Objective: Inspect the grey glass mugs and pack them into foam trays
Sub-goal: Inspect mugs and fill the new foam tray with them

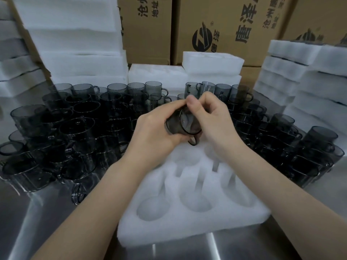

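Both hands hold one grey glass mug [183, 125] at frame centre, above the foam tray [169, 228].

Left hand [150, 129] curls round the mug body; right hand [212, 119] pinches the rim at its top. The mug is tipped on its side, mouth toward the camera, handle pointing down, just clear of the tray. The tray lies on the steel bench [47, 228], lower centre. More grey mugs [75, 128] crowd the bench left and right. Foam stacks [75, 44] and cardboard cartons [216, 19] stand behind.
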`<state>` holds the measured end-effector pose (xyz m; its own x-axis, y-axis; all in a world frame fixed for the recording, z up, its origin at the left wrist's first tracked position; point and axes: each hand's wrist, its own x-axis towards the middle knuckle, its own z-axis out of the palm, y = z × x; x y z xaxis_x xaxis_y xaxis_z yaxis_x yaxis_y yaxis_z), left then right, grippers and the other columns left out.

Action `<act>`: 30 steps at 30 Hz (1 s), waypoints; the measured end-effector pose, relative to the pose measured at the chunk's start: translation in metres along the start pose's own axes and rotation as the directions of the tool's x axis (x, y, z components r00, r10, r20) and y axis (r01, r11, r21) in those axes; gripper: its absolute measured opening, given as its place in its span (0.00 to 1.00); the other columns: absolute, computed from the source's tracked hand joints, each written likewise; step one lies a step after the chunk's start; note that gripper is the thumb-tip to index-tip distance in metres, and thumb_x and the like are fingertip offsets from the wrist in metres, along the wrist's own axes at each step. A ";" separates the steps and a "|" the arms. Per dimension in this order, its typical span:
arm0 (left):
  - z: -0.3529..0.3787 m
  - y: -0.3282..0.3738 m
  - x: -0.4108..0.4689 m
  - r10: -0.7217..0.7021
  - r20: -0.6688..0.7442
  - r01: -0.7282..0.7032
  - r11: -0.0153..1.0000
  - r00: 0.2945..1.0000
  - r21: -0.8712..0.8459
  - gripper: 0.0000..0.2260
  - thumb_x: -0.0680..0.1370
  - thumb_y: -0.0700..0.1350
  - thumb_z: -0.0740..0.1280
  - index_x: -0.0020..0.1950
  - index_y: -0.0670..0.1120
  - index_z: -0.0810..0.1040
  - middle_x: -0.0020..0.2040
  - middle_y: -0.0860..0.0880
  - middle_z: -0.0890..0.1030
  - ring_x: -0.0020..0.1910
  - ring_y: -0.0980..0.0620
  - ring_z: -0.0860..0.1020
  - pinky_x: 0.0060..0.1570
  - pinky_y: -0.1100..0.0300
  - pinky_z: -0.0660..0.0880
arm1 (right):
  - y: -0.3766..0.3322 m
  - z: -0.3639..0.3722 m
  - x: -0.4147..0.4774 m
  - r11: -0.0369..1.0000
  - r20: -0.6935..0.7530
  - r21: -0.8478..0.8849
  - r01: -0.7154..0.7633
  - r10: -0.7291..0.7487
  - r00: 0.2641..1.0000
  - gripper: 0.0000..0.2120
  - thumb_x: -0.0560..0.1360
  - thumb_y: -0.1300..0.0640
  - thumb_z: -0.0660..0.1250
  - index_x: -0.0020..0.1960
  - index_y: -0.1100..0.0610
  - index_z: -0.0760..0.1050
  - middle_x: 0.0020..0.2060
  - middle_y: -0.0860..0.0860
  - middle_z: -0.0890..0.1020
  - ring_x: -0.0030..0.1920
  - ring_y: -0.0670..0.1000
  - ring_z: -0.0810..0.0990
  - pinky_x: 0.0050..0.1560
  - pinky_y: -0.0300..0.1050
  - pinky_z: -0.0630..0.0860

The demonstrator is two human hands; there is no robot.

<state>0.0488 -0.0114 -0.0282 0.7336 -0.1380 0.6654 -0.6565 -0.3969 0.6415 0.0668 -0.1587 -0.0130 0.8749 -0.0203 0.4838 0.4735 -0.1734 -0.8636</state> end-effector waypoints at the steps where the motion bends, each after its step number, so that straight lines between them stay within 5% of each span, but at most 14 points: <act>1: -0.001 0.000 0.000 -0.014 0.005 0.014 1.000 1.000 -0.028 0.32 0.61 0.40 0.82 0.63 0.53 0.79 0.54 0.61 0.82 0.56 0.64 0.78 0.59 0.66 0.73 | 0.000 0.000 0.000 1.000 0.000 0.022 -0.009 0.009 1.000 0.16 0.79 0.52 0.66 0.36 0.57 0.68 0.35 0.61 0.72 0.36 0.53 0.70 0.38 0.48 0.68; 3: -0.002 0.000 0.001 -0.036 -0.009 0.035 0.995 0.999 -0.093 0.31 0.60 0.42 0.82 0.60 0.57 0.78 0.54 0.59 0.82 0.56 0.58 0.80 0.60 0.56 0.75 | 0.000 0.000 0.000 0.991 0.006 0.104 -0.082 0.081 0.997 0.15 0.81 0.52 0.62 0.39 0.58 0.73 0.36 0.60 0.74 0.36 0.55 0.71 0.35 0.48 0.69; 6: -0.003 0.002 0.001 -0.100 -0.090 0.080 0.976 0.991 -0.205 0.29 0.58 0.48 0.80 0.54 0.60 0.72 0.52 0.61 0.81 0.53 0.57 0.81 0.56 0.59 0.76 | -0.003 -0.002 0.002 0.913 0.099 0.322 -0.252 0.232 0.968 0.18 0.84 0.51 0.55 0.48 0.59 0.80 0.43 0.59 0.82 0.38 0.57 0.74 0.35 0.46 0.73; 9: -0.004 0.000 0.000 -0.126 -0.129 0.078 0.942 0.984 -0.327 0.29 0.62 0.42 0.76 0.59 0.55 0.69 0.55 0.53 0.77 0.54 0.50 0.81 0.54 0.54 0.77 | -0.002 -0.005 0.005 0.850 0.311 0.372 -0.374 0.266 0.913 0.18 0.84 0.56 0.53 0.65 0.65 0.75 0.60 0.64 0.79 0.51 0.58 0.77 0.51 0.56 0.77; 11: -0.006 -0.001 0.001 -0.131 -0.112 0.073 0.906 0.985 -0.417 0.29 0.66 0.35 0.73 0.63 0.50 0.69 0.55 0.50 0.76 0.51 0.54 0.81 0.49 0.61 0.77 | 0.000 -0.006 0.003 0.834 0.443 0.356 -0.422 0.247 0.862 0.18 0.84 0.59 0.54 0.69 0.66 0.70 0.61 0.66 0.77 0.55 0.60 0.77 0.60 0.62 0.75; 14: -0.008 -0.003 0.002 -0.134 -0.089 0.074 0.869 0.987 -0.488 0.26 0.66 0.35 0.76 0.60 0.45 0.70 0.56 0.46 0.78 0.54 0.54 0.80 0.53 0.62 0.77 | 0.000 -0.007 0.002 0.811 0.514 0.410 -0.417 0.172 0.840 0.20 0.81 0.57 0.58 0.72 0.62 0.68 0.57 0.62 0.78 0.49 0.61 0.79 0.54 0.60 0.79; 18: -0.007 -0.004 0.002 -0.167 0.000 0.148 0.874 0.986 -0.463 0.29 0.63 0.38 0.77 0.60 0.50 0.69 0.54 0.50 0.80 0.55 0.56 0.80 0.53 0.62 0.77 | 0.001 -0.009 0.001 0.807 0.466 0.485 -0.336 0.086 0.881 0.22 0.73 0.55 0.65 0.67 0.55 0.72 0.47 0.57 0.80 0.37 0.52 0.79 0.36 0.44 0.80; 22: -0.005 -0.006 0.002 -0.107 0.100 0.137 0.911 0.989 -0.388 0.27 0.65 0.36 0.77 0.61 0.50 0.74 0.51 0.60 0.82 0.53 0.64 0.79 0.51 0.70 0.74 | 0.002 -0.010 0.002 0.863 0.405 0.426 -0.273 0.088 0.910 0.23 0.63 0.53 0.78 0.57 0.52 0.76 0.43 0.53 0.79 0.30 0.51 0.75 0.26 0.40 0.72; 27: -0.003 -0.009 0.000 -0.039 0.184 0.095 0.947 0.982 -0.307 0.27 0.68 0.37 0.77 0.61 0.56 0.73 0.56 0.58 0.80 0.58 0.58 0.78 0.57 0.64 0.74 | 0.001 -0.006 -0.001 0.966 0.215 0.222 -0.132 0.084 0.973 0.09 0.70 0.49 0.71 0.43 0.50 0.72 0.34 0.48 0.77 0.23 0.47 0.72 0.19 0.36 0.64; 30: -0.002 -0.007 0.000 -0.011 0.196 0.072 0.949 0.980 -0.307 0.26 0.68 0.46 0.76 0.63 0.59 0.71 0.59 0.57 0.78 0.61 0.54 0.77 0.63 0.57 0.73 | 0.001 -0.005 0.000 0.969 0.102 0.212 -0.125 0.105 0.989 0.11 0.78 0.49 0.67 0.39 0.51 0.71 0.28 0.48 0.74 0.19 0.47 0.70 0.18 0.34 0.63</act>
<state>0.0527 -0.0071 -0.0320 0.7610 -0.3090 0.5704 -0.6240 -0.1079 0.7740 0.0663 -0.1634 -0.0131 0.9257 0.0622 0.3730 0.3709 0.0435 -0.9277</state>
